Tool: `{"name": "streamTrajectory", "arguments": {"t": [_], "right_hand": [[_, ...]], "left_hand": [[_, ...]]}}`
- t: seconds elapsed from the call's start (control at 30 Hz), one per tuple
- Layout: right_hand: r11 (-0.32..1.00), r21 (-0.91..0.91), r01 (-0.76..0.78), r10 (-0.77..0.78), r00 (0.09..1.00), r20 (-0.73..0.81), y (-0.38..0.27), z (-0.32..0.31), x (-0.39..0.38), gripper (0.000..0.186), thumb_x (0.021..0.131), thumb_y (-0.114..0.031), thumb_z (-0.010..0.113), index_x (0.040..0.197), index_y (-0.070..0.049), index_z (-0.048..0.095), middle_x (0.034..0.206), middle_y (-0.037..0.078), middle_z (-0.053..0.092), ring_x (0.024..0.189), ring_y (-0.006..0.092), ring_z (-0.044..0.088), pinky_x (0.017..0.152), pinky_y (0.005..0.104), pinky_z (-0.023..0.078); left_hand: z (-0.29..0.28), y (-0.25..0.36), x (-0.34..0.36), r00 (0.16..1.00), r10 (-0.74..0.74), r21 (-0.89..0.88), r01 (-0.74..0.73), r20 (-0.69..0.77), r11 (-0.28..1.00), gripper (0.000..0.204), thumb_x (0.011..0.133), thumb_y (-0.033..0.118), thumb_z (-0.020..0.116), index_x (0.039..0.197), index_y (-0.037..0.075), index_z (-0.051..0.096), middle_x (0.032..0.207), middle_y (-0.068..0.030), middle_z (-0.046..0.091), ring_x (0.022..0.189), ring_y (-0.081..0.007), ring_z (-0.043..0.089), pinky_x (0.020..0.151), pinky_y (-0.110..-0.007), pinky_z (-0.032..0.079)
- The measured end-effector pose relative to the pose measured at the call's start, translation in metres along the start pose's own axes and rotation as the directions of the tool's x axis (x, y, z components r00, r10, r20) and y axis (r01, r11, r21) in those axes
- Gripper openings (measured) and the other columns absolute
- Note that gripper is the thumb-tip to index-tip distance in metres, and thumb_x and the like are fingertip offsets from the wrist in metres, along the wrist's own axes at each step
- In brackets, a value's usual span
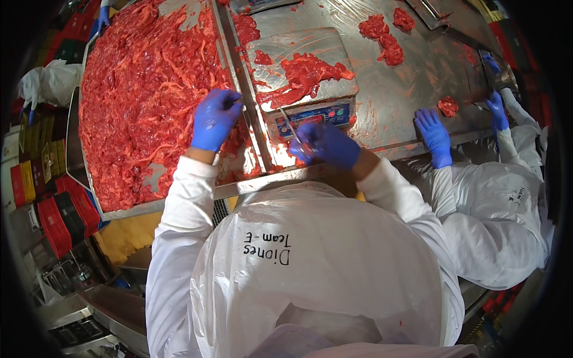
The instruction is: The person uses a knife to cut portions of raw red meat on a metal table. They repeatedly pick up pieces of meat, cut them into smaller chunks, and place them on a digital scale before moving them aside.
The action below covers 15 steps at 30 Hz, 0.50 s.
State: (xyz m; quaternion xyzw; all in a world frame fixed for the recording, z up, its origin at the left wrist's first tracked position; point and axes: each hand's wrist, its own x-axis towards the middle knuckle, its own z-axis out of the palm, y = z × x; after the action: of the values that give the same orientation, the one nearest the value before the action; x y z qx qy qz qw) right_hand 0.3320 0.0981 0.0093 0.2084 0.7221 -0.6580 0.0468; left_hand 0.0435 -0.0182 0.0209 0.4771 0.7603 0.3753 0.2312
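Note:
My left hand (216,121), in a blue glove, is over the right edge of a large tray (156,207) spread with raw red meat trimmings (152,89). Its fingers are curled in, and what they may hold is hidden. Just in front of a digital scale (316,118), my right hand (328,145), also blue-gloved, grips a thin metal tool (287,122), perhaps a knife. The tool's narrow end points up and left past the scale's display. Several strips of meat (304,74) lie on the scale's steel platform (328,45).
A raised metal divider (239,77) runs between tray and scale. Pieces of meat (382,39) are on the steel table (382,95) to the right. Beside me a co-worker's gloved hand (434,136) rests near a small meat piece (447,106). Another person's hand (104,18) touches the tray's far left corner.

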Motion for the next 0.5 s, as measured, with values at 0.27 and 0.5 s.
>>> {"name": "streamTrajectory", "arguments": {"t": [0.27, 0.5], "right_hand": [[0.953, 0.268, 0.140, -0.037, 0.933, -0.357, 0.007, -0.035, -0.005, 0.027, 0.093, -0.022, 0.079, 0.108, -0.004, 0.066, 0.098, 0.008, 0.070, 0.086, 0.0173, 0.070, 0.076, 0.0301, 0.055], [0.880, -0.458, -0.129, -0.039, 0.940, -0.339, 0.047, -0.021, -0.071, 0.060, 0.077, -0.026, 0.090, 0.128, -0.004, 0.065, 0.110, 0.018, 0.069, 0.099, 0.0384, 0.068, 0.087, 0.0422, 0.056]], "left_hand": [[-0.025, -0.050, -0.029, 0.933, -0.300, -0.089, 0.322, 0.201, 0.942, 0.030, 0.089, 0.018, 0.081, 0.112, 0.000, 0.074, 0.102, -0.0107, 0.077, 0.093, -0.0174, 0.072, 0.084, -0.032, 0.057], [0.027, -0.039, -0.127, 0.831, -0.118, 0.206, 0.004, 0.543, 0.979, 0.042, 0.085, 0.030, 0.084, 0.115, 0.003, 0.071, 0.098, -0.0150, 0.069, 0.094, -0.0307, 0.069, 0.087, -0.041, 0.055]]}}
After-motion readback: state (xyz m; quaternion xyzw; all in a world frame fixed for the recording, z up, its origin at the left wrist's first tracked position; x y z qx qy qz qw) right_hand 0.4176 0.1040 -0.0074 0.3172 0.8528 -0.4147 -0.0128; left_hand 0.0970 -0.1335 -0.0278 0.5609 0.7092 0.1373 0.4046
